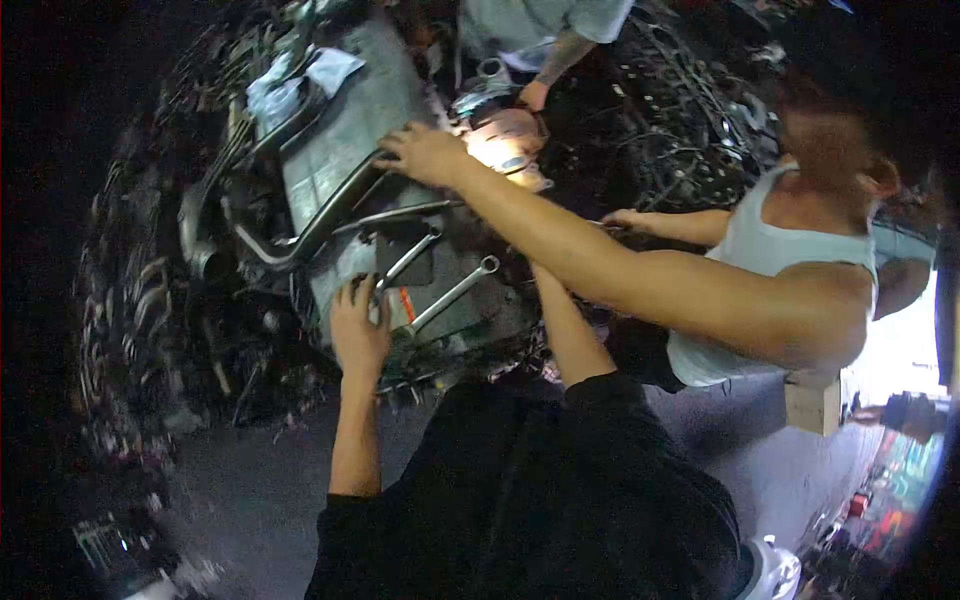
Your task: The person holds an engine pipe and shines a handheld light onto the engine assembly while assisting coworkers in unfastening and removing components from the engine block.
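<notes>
My left hand (360, 325) rests at the near edge of a worn greenish metal surface (365, 80), its fingers apart and slightly bent. Right beside its fingertips lie a combination wrench (410, 260) and a small item with an orange-red strip (406, 303). A second, longer ring-ended wrench (455, 293) slants to the right of it. My right forearm (570, 335) reaches forward, but a co-worker's outstretched arm covers my right hand, so its fingers are hidden. Beyond, a brightly lit round metal part (505, 140) stands among machinery.
A co-worker in a white tank top (735, 250) leans in from the right, one hand (425, 155) on a bent metal pipe (335, 205). Another person's hand (535, 95) touches the lit part. A crumpled plastic bag (275, 95) lies far left. Piled metal parts surround the surface.
</notes>
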A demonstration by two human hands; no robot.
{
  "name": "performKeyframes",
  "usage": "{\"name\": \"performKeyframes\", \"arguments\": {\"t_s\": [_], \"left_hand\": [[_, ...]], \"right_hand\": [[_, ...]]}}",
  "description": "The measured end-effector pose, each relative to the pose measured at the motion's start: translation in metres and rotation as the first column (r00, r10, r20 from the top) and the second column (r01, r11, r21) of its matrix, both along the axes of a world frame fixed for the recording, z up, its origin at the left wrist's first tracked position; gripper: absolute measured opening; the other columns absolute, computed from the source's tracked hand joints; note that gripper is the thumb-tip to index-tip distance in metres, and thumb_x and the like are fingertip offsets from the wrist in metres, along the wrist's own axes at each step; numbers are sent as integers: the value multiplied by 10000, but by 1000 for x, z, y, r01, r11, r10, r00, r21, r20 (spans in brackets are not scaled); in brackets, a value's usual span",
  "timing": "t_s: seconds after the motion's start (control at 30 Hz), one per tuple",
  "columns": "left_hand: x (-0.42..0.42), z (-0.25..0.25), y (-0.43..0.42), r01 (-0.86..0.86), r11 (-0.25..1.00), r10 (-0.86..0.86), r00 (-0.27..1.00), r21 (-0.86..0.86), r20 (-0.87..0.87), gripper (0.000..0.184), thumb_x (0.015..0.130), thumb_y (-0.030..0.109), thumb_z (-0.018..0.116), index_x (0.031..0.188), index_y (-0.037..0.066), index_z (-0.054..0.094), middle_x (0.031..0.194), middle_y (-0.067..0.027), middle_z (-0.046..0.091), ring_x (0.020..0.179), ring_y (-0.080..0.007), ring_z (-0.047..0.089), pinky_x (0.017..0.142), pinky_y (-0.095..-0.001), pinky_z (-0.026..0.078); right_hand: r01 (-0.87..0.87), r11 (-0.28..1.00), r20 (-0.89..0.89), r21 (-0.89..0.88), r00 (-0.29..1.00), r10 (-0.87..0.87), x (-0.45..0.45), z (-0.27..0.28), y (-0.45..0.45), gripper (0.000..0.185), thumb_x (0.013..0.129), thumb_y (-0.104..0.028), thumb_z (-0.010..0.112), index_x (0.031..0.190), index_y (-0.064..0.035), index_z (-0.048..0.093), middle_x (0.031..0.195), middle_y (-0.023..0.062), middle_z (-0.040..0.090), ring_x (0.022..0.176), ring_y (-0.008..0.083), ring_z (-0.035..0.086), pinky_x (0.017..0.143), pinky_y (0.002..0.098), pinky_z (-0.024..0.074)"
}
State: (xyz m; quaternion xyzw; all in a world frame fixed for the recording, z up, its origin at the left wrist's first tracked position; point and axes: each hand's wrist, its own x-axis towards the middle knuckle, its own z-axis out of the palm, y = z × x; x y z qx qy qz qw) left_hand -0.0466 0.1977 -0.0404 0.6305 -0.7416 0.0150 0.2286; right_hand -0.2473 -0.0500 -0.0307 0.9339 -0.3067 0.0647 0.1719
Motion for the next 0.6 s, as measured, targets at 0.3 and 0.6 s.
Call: {"name": "performKeyframes", "arguments": {"t_s": [0.3, 0.6], "left_hand": [[3, 2, -13, 43, 993, -35, 996, 107, -80, 334, 887, 202, 739, 1167, 30, 680, 1072, -163, 654, 995, -386, 615, 864, -465, 475], [4, 3, -9, 68, 996, -73, 994, 61, 84, 285, 902, 147, 711, 1155, 20, 675, 1088, -200, 612, 1005, -397, 597, 852, -484, 463]], "right_hand": [[125, 937, 194, 327, 961, -196, 2, 15, 18, 444, 1019, -296, 444, 1459, -268, 501, 1484, 51, 492, 1239, 264, 558, 1083, 417, 465], [47, 992, 343, 118, 935, -86, 17, -37, -10, 494, 942, -529, 556, 1267, -163, 622, 1252, 61, 620, 1153, 279, 608, 1105, 560, 413]]}}
